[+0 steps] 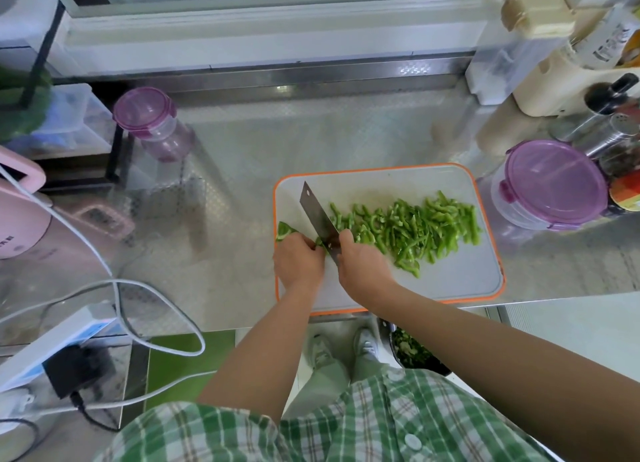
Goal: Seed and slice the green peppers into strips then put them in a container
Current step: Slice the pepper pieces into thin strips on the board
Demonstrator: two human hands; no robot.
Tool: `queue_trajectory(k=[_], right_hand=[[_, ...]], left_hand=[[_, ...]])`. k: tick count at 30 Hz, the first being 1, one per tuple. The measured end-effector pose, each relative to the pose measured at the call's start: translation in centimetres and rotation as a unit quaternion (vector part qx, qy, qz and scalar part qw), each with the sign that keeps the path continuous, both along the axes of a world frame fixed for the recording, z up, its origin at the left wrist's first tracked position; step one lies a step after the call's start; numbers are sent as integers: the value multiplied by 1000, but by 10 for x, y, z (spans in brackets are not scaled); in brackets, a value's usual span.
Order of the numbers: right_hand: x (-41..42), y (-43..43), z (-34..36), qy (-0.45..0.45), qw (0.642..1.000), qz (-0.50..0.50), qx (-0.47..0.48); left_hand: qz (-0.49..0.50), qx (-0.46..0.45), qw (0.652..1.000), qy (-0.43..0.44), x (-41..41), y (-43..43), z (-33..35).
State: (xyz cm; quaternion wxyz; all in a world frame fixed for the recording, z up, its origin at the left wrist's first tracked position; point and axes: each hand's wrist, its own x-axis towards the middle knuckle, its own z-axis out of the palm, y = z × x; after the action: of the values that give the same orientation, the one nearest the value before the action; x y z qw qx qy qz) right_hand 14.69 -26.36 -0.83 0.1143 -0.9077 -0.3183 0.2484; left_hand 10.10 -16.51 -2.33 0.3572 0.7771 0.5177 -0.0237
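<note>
**Knife on the last pepper piece, strips heaped beside it**

A white cutting board (pixel 388 184) with an orange rim lies on the metal tabletop (pixel 242 149), a little toward three o'clock from the middle of the view. At the board's nine o'clock edge the left hand (pixel 299 260) has its fingers curled down on an uncut green pepper piece (pixel 284 231), whose end sticks out past the knuckles toward eleven o'clock. The right hand (pixel 362 265) is wrapped round the handle of a knife (pixel 317 215). Its broad blade points to eleven o'clock and stands just beside the left fingers, its edge at the pepper. The two hands nearly touch.

From the blade toward three o'clock spreads a loose pile of pepper strips (pixel 415 229), covering the board's middle and right part.

Off the board at three o'clock stands a clear container (pixel 550 184) with a purple lid clipped on. A tall purple-lidded jar (pixel 149 118) stands well apart at ten o'clock. A pink appliance (pixel 17 219) sits at the far nine o'clock edge, with a white power strip (pixel 59 340) at eight o'clock.
</note>
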Motion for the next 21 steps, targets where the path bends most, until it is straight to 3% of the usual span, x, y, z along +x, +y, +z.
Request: queue_trajectory(k=[10,17,21], right_hand=[[0,11,-14,5,1000,-7,-19],[5,5,-9,23,997,-47,57],[9,4,1,41,998,-15,43]], left_hand=[[9,-3,1000,-26,-2,0,2],[24,8,999,-23,-3,-1,5],[23,8,999,-25,-2,-1,6]])
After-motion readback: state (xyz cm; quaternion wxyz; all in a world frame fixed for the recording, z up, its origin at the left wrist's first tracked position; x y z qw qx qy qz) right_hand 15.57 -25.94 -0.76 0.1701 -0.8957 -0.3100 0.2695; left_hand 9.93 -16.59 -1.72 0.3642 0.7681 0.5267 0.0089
